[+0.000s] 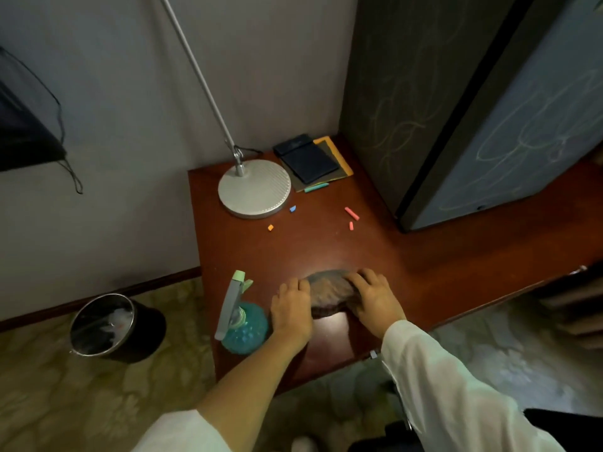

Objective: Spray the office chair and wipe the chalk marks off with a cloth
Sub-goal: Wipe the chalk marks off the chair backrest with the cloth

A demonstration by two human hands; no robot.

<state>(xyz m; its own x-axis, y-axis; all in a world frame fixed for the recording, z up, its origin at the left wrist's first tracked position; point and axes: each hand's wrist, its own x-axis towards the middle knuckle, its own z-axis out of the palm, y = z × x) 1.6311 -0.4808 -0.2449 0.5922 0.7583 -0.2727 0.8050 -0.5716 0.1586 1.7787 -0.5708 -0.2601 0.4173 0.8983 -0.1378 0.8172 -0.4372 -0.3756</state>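
**Two hands on the cloth, bottle at the elbow**

Both hands press on the brown cloth [329,293] near the front edge of the red-brown desk [326,243], fingers curled over its ends: left hand [291,306] on the left end, right hand [375,298] on the right. Its long axis runs left to right, parallel to that edge.

Just beside the left wrist stands the teal spray bottle [243,324], upright, nozzle pointing away toward the wall. Lifting the cloth carelessly could knock it off the desk corner; it stands close to the edge.

No office chair shows clearly here, so the chalk marks to wipe cannot be judged.
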